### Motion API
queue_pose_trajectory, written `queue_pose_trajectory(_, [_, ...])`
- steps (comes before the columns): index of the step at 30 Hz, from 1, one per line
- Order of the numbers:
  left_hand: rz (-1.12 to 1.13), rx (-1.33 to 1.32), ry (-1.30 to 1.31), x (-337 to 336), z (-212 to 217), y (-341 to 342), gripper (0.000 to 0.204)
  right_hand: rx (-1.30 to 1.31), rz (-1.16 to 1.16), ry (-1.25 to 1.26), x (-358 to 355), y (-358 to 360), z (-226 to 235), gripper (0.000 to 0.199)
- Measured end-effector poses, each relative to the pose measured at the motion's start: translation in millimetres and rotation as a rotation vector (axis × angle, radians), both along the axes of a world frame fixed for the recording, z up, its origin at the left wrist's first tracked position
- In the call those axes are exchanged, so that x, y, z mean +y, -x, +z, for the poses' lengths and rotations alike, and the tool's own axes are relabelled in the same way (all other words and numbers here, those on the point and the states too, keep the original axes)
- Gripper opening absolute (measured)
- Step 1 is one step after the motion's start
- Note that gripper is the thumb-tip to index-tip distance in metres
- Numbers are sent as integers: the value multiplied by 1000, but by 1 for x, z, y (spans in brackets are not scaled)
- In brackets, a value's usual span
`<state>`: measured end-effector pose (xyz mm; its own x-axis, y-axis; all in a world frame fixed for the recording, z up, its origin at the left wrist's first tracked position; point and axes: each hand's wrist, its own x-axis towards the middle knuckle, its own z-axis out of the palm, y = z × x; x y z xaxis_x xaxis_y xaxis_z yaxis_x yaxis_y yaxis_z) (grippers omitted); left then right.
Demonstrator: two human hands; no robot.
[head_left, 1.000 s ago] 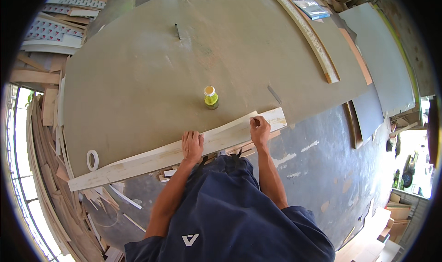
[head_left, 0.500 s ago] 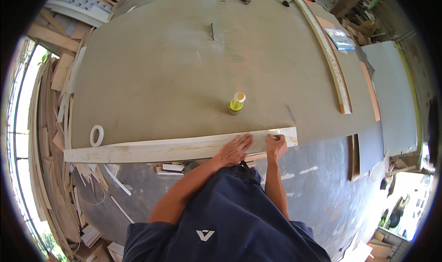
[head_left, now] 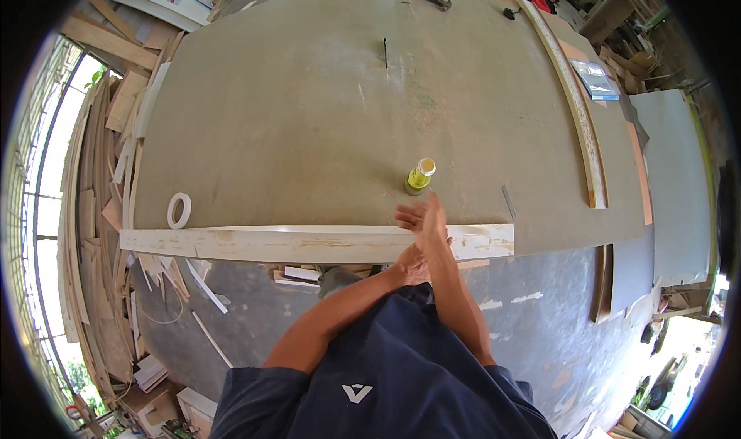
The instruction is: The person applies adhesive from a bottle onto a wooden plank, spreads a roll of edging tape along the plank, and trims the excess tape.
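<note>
Over the long pale board [head_left: 309, 244] along the table's near edge, my two hands are brought together. My right hand [head_left: 427, 218] crosses in front, fingers stretched out, holding nothing. Partly covered by that wrist, my left hand [head_left: 414, 265] shows fingertips reaching past its right side; no held thing shows. A thin white strip [head_left: 285, 228] lies along the board's far edge. Just beyond my right fingers stands a bottle [head_left: 420, 178] with a yellow-green label. To the right of it a thin grey strip [head_left: 508, 201] rests on the table.
A white ring-shaped roll [head_left: 172, 212] is at the table's left. Farther back lie a thin dark rod [head_left: 385, 53] and a hammer [head_left: 434, 1]. Along the right runs a long rail [head_left: 571, 103], beside a flat blue-and-clear packet [head_left: 594, 80]. Wood offcuts [head_left: 96, 200] are stacked at left.
My hands have left the board's surface and come together, the right one moving left and away from the board's right end. The view has shifted slightly, moving the scene rightward.
</note>
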<state>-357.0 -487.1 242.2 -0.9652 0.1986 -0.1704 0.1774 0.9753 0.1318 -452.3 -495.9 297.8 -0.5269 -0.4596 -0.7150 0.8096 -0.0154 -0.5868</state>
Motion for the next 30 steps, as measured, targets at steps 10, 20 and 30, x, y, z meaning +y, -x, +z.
queue_pose_trajectory(10, [76,225,-11,8,-38,-3,74,-502,-485,251,-60,4,-14,91])
queue_pose_trajectory(20, [134,271,-124,9,-19,-4,65,-665,-600,650,-26,31,-55,50])
queue_pose_trajectory(30, [362,257,-1837,30,-49,3,44,-630,-561,527,-23,33,-63,69])
